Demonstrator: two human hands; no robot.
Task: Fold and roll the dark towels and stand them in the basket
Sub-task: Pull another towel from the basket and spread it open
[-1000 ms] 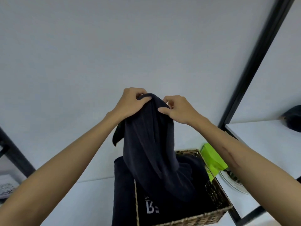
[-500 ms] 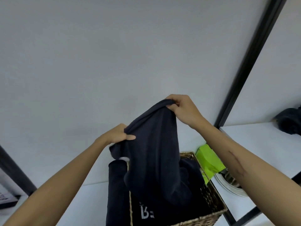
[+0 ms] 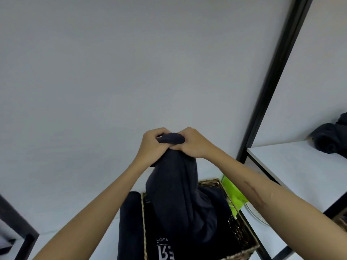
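Half a second before, the left hand (image 3: pixel 150 145) had gripped lower down the dark navy terry towel (image 3: pixel 180 194); now it met the right hand (image 3: pixel 191 143), both grips closed on the bunched top edge, the towel hanging into the woven wicker basket (image 3: pixel 242 233). Folding had likely not begun.

Light is even and soft, without glare or hard shadows. The hands (image 3: pixel 170 145) look slightly blurred. Straight lines bend near the edges.
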